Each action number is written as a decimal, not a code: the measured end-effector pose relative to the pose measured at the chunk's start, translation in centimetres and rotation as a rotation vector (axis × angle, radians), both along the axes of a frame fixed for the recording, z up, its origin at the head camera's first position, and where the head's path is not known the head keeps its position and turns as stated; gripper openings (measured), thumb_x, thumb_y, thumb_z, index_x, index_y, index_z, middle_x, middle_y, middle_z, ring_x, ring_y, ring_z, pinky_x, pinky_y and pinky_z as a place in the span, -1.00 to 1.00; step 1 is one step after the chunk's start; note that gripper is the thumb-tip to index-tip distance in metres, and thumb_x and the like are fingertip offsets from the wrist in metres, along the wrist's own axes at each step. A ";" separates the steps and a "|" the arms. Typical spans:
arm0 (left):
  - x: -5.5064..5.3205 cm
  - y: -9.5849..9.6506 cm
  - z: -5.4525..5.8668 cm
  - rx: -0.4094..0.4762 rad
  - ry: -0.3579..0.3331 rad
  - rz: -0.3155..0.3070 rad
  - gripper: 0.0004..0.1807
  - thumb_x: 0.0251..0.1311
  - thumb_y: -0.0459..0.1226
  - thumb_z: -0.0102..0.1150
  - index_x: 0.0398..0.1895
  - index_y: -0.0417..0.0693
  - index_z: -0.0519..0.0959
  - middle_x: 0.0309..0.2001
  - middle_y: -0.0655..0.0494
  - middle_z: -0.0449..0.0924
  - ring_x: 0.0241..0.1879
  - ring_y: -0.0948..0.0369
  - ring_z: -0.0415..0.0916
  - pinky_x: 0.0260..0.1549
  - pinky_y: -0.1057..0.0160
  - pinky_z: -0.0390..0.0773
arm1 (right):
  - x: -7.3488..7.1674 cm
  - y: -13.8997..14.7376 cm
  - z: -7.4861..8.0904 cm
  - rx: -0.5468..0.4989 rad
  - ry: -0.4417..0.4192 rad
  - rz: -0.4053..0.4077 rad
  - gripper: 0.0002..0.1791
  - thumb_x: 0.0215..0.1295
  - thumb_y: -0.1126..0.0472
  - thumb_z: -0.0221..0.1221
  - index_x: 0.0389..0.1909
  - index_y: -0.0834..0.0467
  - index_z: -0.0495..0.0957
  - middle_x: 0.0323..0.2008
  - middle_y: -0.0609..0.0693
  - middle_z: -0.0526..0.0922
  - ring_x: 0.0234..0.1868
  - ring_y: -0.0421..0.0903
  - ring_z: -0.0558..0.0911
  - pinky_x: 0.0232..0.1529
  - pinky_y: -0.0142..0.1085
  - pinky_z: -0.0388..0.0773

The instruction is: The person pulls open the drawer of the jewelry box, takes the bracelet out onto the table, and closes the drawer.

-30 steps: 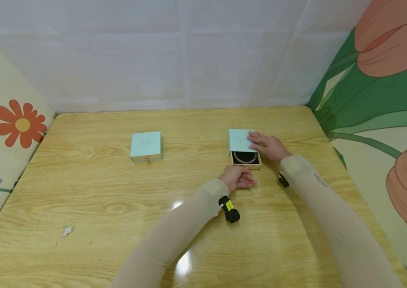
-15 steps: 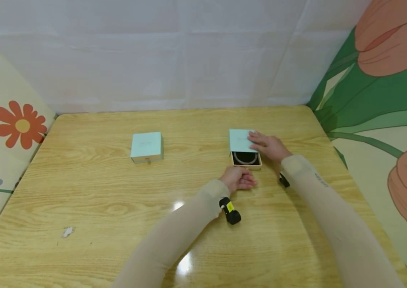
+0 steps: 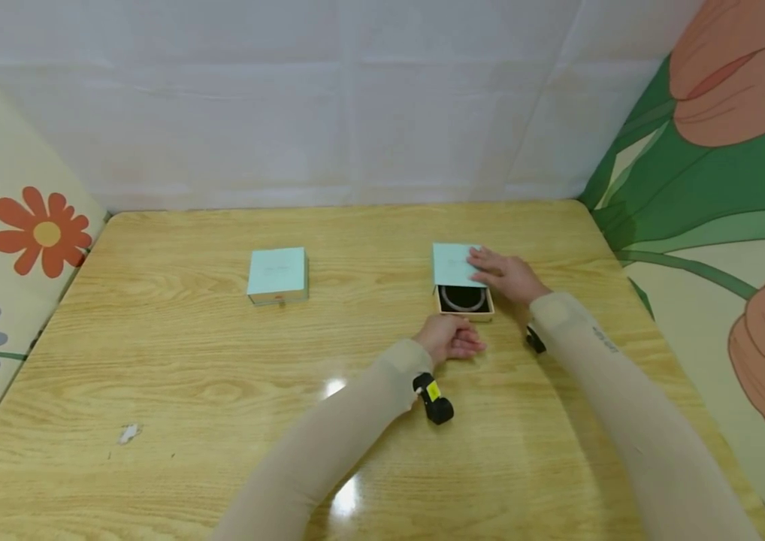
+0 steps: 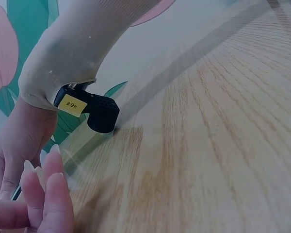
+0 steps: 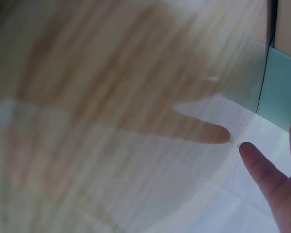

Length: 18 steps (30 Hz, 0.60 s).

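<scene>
Tan, wood-grained rectangular tabletop (image 3: 186, 361) looked smooth and glossy, with bright glare spots; white hanging sheet (image 3: 220, 120) behind it was matt, creased, cloth-like. Square pale blue-green box with a part-open drawer (image 3: 449, 263) and closed square pale blue-green box (image 3: 277, 272) both read as smooth, low-sheen card, the drawer's black lining (image 3: 465, 296) dull. Beige tubular sleeve (image 4: 80, 51) was finely ribbed matt knit, black wrist camera (image 4: 104, 114) smooth plastic, its yellow rectangular label (image 4: 72, 105) papery.

Head cam up high, facing fwd + down over table (image 3: 220, 361) — wrist cams (image 3: 434, 398) low, close-up, both catching R hand (image 3: 507, 278)
</scene>
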<state>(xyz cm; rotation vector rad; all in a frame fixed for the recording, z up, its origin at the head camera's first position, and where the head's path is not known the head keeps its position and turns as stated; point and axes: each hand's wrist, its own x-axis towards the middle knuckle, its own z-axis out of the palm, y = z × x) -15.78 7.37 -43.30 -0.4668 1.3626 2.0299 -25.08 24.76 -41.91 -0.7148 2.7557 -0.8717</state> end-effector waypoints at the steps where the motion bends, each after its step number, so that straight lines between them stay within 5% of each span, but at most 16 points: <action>1: 0.0 0.0 0.0 0.000 0.000 0.000 -0.73 0.38 -0.43 -0.08 -0.53 -0.19 0.49 -0.66 0.04 0.54 -0.42 0.08 0.69 -0.65 0.39 0.54 | 0.0 0.0 0.0 0.000 -0.001 0.000 -0.52 0.37 0.23 0.18 0.25 0.31 0.40 0.37 0.18 0.25 0.43 0.18 0.14 0.43 0.02 0.03; 11: 0.3 0.1 0.2 -0.006 0.005 -0.009 -0.71 0.38 -0.43 -0.08 -0.55 -0.17 0.47 -0.68 0.07 0.53 -0.22 -0.04 0.69 -0.65 0.38 0.55 | 0.1 0.0 0.1 -0.016 0.003 0.010 -0.52 0.38 0.24 0.17 0.25 0.32 0.39 0.36 0.20 0.25 0.43 0.19 0.14 0.42 0.02 0.04; 18: 0.6 0.1 0.4 -0.010 0.007 -0.009 -0.75 0.37 -0.43 -0.07 -0.50 -0.23 0.50 -0.67 0.06 0.54 -0.38 0.05 0.70 -0.65 0.38 0.55 | 0.1 0.1 0.1 -0.020 -0.015 -0.005 -0.52 0.38 0.23 0.17 0.26 0.30 0.39 0.37 0.18 0.24 0.44 0.17 0.12 0.43 0.01 0.01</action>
